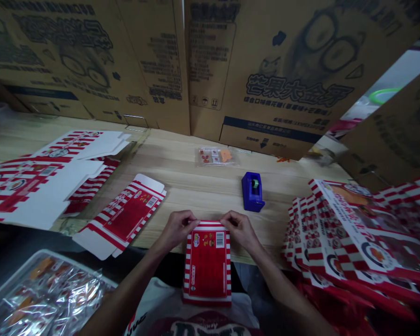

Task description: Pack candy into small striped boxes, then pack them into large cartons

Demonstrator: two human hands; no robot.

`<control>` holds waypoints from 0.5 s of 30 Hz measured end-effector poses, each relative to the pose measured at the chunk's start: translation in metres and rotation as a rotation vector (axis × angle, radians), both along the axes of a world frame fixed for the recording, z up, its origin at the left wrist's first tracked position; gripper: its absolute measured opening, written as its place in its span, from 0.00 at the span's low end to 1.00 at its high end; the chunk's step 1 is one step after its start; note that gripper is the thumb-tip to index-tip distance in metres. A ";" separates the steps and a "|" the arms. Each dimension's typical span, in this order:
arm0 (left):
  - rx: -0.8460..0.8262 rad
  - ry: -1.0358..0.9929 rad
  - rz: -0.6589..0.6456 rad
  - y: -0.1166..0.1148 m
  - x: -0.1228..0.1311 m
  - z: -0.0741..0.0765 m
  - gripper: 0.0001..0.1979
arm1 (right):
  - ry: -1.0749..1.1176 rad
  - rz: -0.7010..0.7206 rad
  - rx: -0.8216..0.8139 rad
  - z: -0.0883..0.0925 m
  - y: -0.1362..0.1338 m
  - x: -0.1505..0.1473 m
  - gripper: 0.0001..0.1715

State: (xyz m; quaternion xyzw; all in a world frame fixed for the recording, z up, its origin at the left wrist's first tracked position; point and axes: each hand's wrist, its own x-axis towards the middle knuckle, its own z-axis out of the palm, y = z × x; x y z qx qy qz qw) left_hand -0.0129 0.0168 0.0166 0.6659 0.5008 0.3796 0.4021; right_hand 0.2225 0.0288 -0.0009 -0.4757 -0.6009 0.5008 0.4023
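Observation:
A red and white striped carton (207, 266) stands upright against my body at the table's near edge, its barcode side facing me. My left hand (177, 228) pinches the carton's top left corner with closed fingers. My right hand (241, 228) pinches the top right corner the same way. Both hands press on the top flap. A blue tape dispenser (252, 191) sits on the wooden table (196, 177) just beyond my right hand.
Flat striped carton blanks (124, 214) lie left of my hands, with a bigger pile (42, 177) at far left. Assembled cartons (353, 233) are stacked at right. A tray of foil packets (42, 294) sits lower left. Large brown shipping boxes (283, 70) wall the back. A small clear packet (215, 156) lies mid-table.

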 end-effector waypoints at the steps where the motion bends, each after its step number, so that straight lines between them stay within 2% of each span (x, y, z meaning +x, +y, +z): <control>1: 0.018 0.011 -0.011 -0.002 0.000 0.000 0.08 | 0.023 -0.003 -0.005 -0.001 -0.002 0.000 0.10; 6: 0.125 0.038 0.020 -0.014 0.000 -0.006 0.06 | 0.148 -0.055 -0.034 -0.009 -0.019 -0.005 0.07; 10: 0.103 -0.032 0.115 -0.021 0.002 -0.013 0.04 | 0.115 -0.117 0.017 -0.014 -0.022 -0.003 0.06; 12: 0.018 -0.148 0.163 -0.024 0.002 -0.016 0.05 | 0.049 -0.305 0.112 -0.014 -0.015 0.010 0.08; 15: -0.196 -0.428 0.222 -0.031 0.005 -0.023 0.09 | -0.068 -0.731 0.241 -0.013 0.007 0.043 0.14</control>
